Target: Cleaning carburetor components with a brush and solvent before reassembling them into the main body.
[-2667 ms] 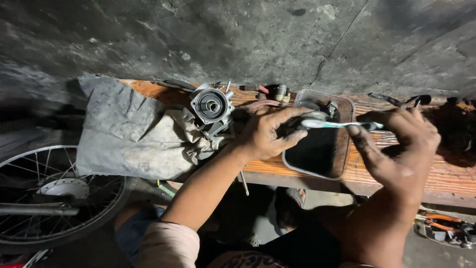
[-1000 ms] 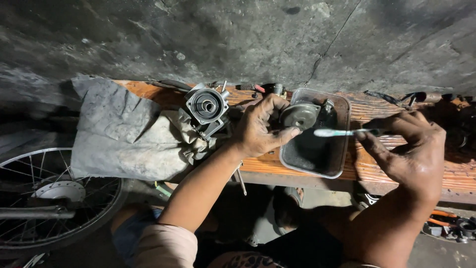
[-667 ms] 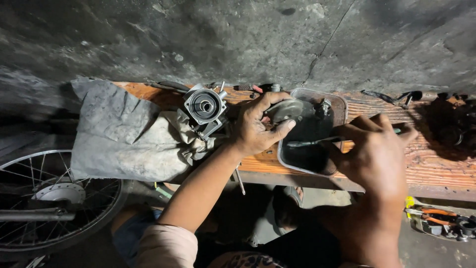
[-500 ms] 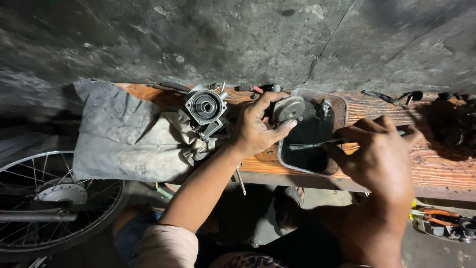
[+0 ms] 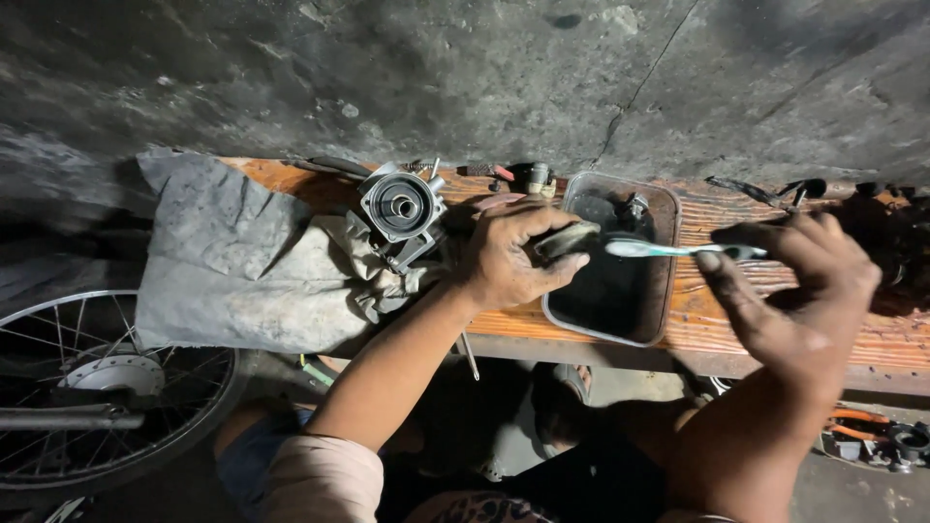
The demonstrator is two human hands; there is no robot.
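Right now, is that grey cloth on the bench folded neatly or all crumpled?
Crumpled. The grey cloth lies spread over the wooden bench in loose wrinkles, bunched up under the round metal part, one edge hanging off the front.

The one camera sits on my head, looking steeply down and forward at my wooden bench (image 5: 794, 334) against the dark wall (image 5: 465, 77), my forearms close beneath it.
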